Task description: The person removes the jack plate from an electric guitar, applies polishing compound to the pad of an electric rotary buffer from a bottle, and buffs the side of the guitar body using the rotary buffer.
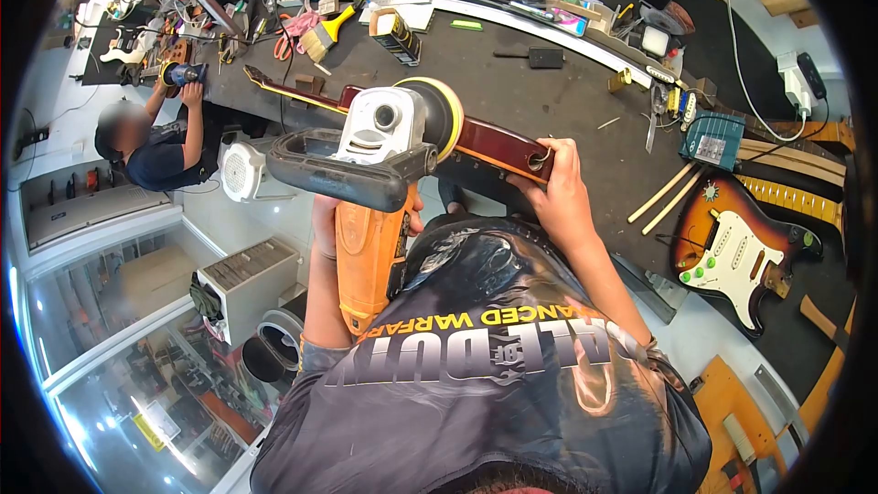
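Observation:
My left hand (325, 224) is wrapped round the orange body of an angle polisher (370, 252), partly hidden behind it. The polisher has a silver head and a black side handle. Its round yellow-edged pad (439, 119) is at the side of a dark red guitar (494, 142); whether they touch is hard to tell. With fingers on top and thumb below, my right hand (562, 192) grips the guitar's right end. The guitar's neck reaches left to a headstock (265, 82) over the bench (512, 87).
A co-worker (165, 151) holds a blue tool (186, 75) at the far left. On the bench lie a paintbrush (325, 35), a box (395, 35), a black block (546, 58), two wooden sticks (663, 197) and a sunburst guitar body (741, 247). Below stands a white stool (245, 171).

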The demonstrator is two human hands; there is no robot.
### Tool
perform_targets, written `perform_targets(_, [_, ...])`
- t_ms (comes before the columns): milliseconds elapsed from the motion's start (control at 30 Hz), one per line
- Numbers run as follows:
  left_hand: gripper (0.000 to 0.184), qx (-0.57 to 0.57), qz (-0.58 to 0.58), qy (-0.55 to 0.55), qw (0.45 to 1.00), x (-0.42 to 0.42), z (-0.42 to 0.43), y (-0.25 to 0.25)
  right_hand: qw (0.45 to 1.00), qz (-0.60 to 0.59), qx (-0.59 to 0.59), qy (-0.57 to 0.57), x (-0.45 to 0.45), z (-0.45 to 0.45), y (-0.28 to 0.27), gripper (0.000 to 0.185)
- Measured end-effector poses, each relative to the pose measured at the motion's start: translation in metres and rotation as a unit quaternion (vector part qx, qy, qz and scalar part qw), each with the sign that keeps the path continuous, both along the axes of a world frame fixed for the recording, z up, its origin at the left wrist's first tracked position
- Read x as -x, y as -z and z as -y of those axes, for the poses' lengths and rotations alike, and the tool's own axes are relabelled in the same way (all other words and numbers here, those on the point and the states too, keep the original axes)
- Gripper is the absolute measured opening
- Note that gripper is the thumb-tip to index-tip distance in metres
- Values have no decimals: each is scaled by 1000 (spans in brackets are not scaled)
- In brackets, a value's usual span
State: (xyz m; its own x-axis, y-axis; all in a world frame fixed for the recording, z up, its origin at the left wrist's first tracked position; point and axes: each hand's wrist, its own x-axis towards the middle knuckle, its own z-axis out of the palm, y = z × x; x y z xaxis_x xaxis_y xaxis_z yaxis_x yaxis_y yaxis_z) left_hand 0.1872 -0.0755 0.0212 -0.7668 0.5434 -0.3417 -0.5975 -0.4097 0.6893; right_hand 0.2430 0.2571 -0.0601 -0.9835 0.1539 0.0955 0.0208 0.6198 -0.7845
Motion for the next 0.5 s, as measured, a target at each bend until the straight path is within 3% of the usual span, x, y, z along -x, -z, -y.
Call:
perform_targets(133, [124,-20,8,-3,1000,2,10,-3,1000,6,13,5,2,-1,0,73])
perform_targets(267, [109,-150,69,8,986,18,25,1,998,20,59,28,5,0,-1,76])
perform_targets(367, [99,-148,20,62,987,56,47,0,993,-35,96,51,1,10,9,80])
perform_targets(400, [86,-174,29,81,981,71,51,1,991,-20,115,68,-1,14,13,82])
perform_targets(500, [86,-163,95,164,968,122,70,-3,992,-39,71,92,-6,21,8,80])
